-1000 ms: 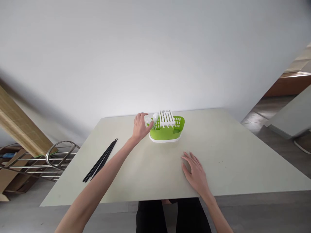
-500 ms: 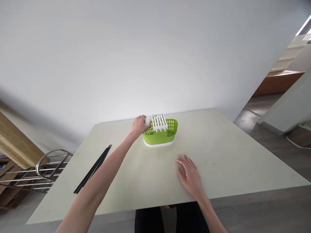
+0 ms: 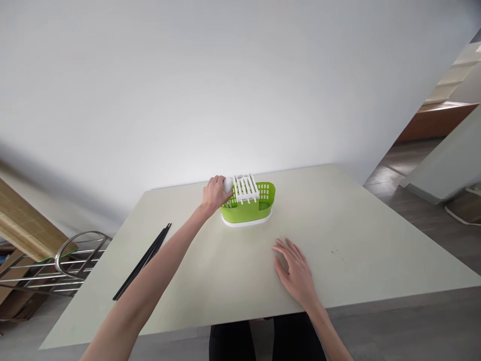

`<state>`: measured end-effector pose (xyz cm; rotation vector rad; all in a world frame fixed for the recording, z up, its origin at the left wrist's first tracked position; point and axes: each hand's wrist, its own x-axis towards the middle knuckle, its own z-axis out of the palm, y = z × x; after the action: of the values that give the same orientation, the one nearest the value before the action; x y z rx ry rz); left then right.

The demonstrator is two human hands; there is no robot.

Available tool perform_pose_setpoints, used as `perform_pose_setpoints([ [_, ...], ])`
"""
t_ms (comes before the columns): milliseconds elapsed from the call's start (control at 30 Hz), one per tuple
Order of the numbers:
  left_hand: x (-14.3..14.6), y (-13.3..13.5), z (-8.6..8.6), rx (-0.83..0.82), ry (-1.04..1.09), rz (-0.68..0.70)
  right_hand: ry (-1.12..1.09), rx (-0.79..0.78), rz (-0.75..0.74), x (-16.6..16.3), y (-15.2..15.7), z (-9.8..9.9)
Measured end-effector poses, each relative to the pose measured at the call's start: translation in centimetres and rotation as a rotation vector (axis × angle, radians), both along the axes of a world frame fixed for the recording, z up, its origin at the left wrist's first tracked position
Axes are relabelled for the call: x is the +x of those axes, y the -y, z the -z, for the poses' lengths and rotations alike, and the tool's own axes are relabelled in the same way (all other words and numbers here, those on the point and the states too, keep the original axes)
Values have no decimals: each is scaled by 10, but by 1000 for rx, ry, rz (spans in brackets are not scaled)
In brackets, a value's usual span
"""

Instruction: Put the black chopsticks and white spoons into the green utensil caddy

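A green cutlery holder (image 3: 250, 209) with a white slotted top and white base stands near the far middle of the pale table (image 3: 356, 235). My left hand (image 3: 214, 194) reaches out to its left end, fingers closed around a white spoon (image 3: 227, 185) whose round end shows above the holder's rim. My right hand (image 3: 296, 271) lies flat on the table nearer to me, fingers spread, holding nothing. Several black chopsticks (image 3: 145, 259) lie together on the table to the left.
A plain white wall rises behind the table. To the left of the table stand a metal wire rack (image 3: 56, 268) and a rolled bamboo mat (image 3: 26, 223). Wood flooring and another pale surface (image 3: 447, 165) show at the right.
My left hand has kept its grip at the holder's left end; two white spoon ends showed a second ago, one shows now. The view shifted slightly. My right hand stays flat.
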<state>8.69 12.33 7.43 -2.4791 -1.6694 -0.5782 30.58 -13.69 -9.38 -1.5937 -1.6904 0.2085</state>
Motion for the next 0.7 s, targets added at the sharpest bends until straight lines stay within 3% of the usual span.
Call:
perform_pose_setpoints([
  [300,1,3,-3,-109,-18,43,-7,-19,6,-1,1,-4],
  [700,-5,-7,-16,52,226,52,-12,-19,1,0,1,-4],
])
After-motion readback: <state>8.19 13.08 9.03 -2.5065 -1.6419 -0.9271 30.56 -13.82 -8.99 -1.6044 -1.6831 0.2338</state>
